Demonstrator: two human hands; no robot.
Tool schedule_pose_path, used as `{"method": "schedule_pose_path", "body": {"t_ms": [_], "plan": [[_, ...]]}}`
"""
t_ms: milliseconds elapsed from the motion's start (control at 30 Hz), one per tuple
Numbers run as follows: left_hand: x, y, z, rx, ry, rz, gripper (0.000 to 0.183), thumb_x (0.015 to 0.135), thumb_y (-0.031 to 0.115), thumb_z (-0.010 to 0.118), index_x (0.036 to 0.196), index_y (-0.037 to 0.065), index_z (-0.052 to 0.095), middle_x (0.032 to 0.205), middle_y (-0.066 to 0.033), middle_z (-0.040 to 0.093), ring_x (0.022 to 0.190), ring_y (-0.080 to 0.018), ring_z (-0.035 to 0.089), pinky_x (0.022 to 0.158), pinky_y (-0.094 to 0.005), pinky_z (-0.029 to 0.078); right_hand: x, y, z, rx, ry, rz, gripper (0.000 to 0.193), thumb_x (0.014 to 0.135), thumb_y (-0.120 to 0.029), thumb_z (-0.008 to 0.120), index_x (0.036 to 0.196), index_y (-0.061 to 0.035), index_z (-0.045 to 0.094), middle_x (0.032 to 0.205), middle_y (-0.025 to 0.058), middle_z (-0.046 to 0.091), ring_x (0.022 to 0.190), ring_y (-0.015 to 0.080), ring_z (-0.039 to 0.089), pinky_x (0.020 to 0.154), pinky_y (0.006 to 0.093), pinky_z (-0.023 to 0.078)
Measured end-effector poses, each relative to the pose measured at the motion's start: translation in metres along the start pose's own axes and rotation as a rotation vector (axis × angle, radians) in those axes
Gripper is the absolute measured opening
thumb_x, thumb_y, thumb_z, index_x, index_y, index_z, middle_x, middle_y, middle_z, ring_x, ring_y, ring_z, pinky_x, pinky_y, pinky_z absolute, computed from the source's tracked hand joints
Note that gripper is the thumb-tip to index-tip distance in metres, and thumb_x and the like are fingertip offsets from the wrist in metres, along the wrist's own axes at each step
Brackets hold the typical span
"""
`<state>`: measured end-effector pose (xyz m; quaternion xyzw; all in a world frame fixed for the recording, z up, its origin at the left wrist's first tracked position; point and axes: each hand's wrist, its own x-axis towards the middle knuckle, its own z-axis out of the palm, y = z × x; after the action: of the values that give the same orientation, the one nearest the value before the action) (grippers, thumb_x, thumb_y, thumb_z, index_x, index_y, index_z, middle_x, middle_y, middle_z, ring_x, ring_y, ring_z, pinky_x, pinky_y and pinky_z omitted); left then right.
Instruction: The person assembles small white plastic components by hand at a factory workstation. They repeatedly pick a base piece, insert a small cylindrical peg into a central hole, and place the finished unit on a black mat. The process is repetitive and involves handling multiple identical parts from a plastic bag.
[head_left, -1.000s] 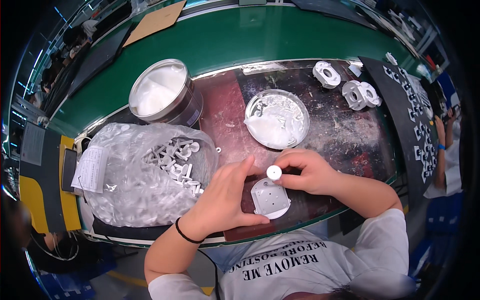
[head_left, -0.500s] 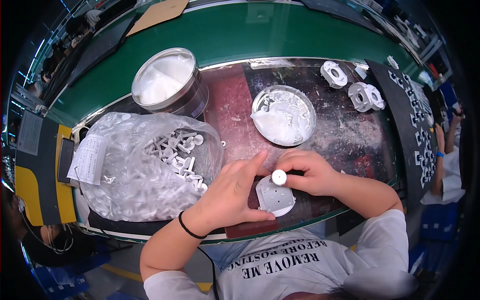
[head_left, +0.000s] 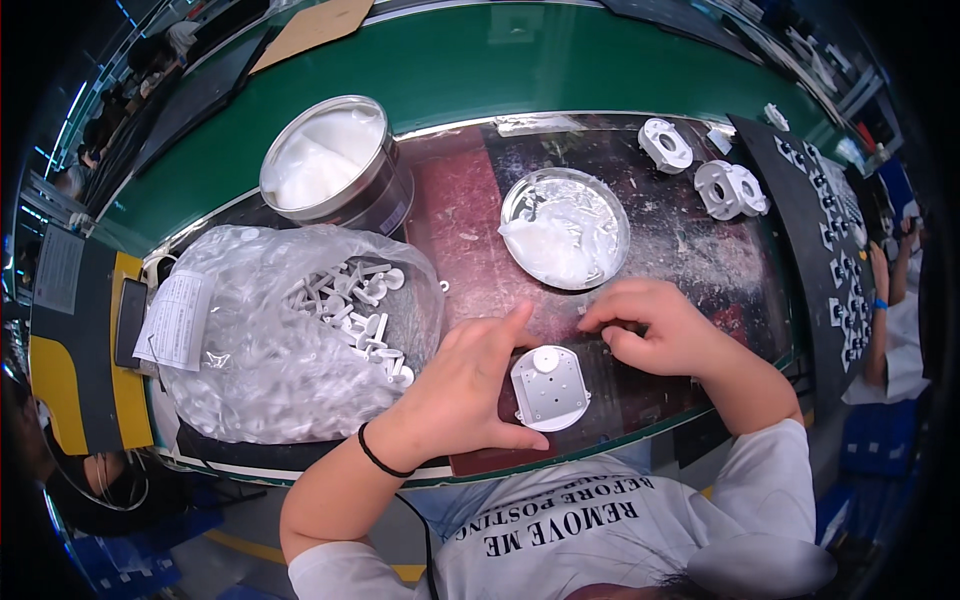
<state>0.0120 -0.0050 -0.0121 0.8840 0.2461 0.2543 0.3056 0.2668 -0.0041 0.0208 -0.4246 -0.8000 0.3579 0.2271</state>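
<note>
A grey housing plate [head_left: 556,398] with small holes lies on the table near its front edge. A white gear wheel [head_left: 545,360] sits at its upper edge. My left hand [head_left: 465,385] curves round the plate's left side, thumb by its lower edge and fingers by its upper edge, holding it in place. My right hand [head_left: 650,325] hovers beyond the plate's upper right, fingers bent and thumb apart, with nothing visible in it. A round metal lid [head_left: 617,255] bearing white grease [head_left: 570,248] lies just beyond the hands.
At left lies a clear plastic bag [head_left: 270,370] of white geared shafts [head_left: 375,290]. Behind it stands a tin [head_left: 385,195] of white grease. White housings [head_left: 665,145] sit at the far right, beside a black board [head_left: 790,215] holding small parts. A co-worker's arm [head_left: 880,275] shows at right.
My right hand has let go of the white gear wheel and moved right, away from the plate. The gear wheel now rests on the plate's upper edge. My left hand has barely moved.
</note>
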Motion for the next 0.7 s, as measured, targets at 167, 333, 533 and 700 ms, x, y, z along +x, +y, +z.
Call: {"method": "schedule_pose_path", "body": {"t_ms": [167, 333, 533, 700], "plan": [[-0.004, 0.001, 0.006, -0.077, 0.015, -0.038, 0.116, 0.056, 0.032, 0.085, 0.142, -0.001, 0.014, 0.117, -0.0144, 0.054, 0.111, -0.0349, 0.046, 0.098, -0.0451, 0.033, 0.0, -0.013, 0.0, 0.101, -0.266, 0.273, 0.028, 0.077, -0.01, 0.059, 0.103, -0.0017, 0.065, 0.082, 0.0128, 0.063, 0.073, 0.0185, 0.061, 0.064, 0.0307, 0.048], [-0.005, 0.002, 0.01, -0.214, 0.152, 0.008, 0.118, 0.056, 0.028, 0.085, 0.144, 0.004, 0.009, 0.115, -0.0148, 0.055, 0.106, -0.0348, 0.051, 0.093, -0.0459, 0.037, 0.0, -0.005, 0.009, 0.378, -0.297, 0.275, 0.031, 0.089, -0.013, 0.055, 0.118, -0.0016, 0.057, 0.092, 0.0084, 0.064, 0.075, 0.0119, 0.059, 0.065, 0.0261, 0.048], [-0.004, 0.002, 0.014, -0.303, 0.295, 0.083, 0.12, 0.057, 0.026, 0.086, 0.145, 0.009, 0.007, 0.112, -0.0156, 0.057, 0.099, -0.0348, 0.056, 0.089, -0.0454, 0.04, 0.0, 0.005, 0.018, 0.859, -0.327, 0.354, 0.039, 0.095, -0.016, 0.051, 0.131, -0.0012, 0.043, 0.099, 0.0046, 0.062, 0.077, 0.0087, 0.058, 0.063, 0.0224, 0.047], [-0.004, 0.004, 0.01, -0.265, 0.325, 0.08, 0.12, 0.058, 0.027, 0.086, 0.145, 0.008, 0.005, 0.118, -0.018, 0.053, 0.105, -0.0347, 0.053, 0.091, -0.0452, 0.039, 0.006, 0.002, 0.021, 0.919, -0.242, 0.355, 0.038, 0.093, -0.017, 0.054, 0.126, 0.0007, 0.045, 0.094, 0.0059, 0.062, 0.075, 0.0098, 0.059, 0.061, 0.0227, 0.048]]}}
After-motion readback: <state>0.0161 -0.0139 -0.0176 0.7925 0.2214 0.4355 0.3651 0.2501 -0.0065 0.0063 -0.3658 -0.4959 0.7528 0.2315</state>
